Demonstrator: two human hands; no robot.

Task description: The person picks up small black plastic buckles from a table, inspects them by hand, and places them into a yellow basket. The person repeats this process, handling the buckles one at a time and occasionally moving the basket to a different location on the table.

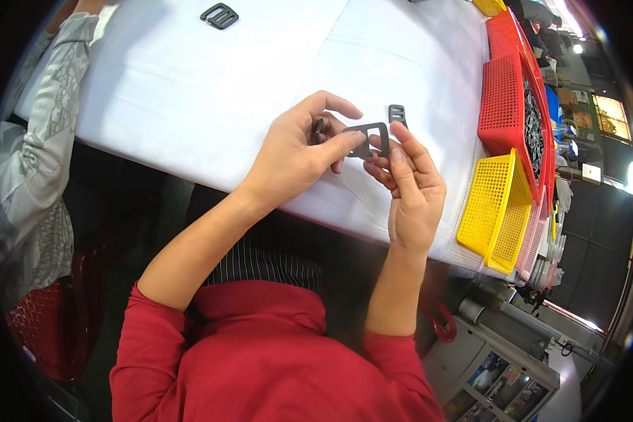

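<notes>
A black plastic slide buckle (384, 133) with rectangular openings is held up between my two hands above the white table. My left hand (288, 155) pinches its left side, thumb over the frame. Tucked against that hand's curled fingers is another small dark piece (318, 130), mostly hidden. My right hand (416, 190) grips the buckle's lower right, with thumb and fingers closed about the edge. Just beyond the right fingertips a second black buckle (397, 113) lies on the cloth. One more black buckle (219, 16) rests at the far left.
White cloth covers the table (246, 91). Along its right side stand a yellow basket (487, 211) and a red basket (499, 105) filled with small dark pieces. At the left sits another person in a patterned grey sleeve (56, 98). A grey cabinet (471, 359) stands at lower right.
</notes>
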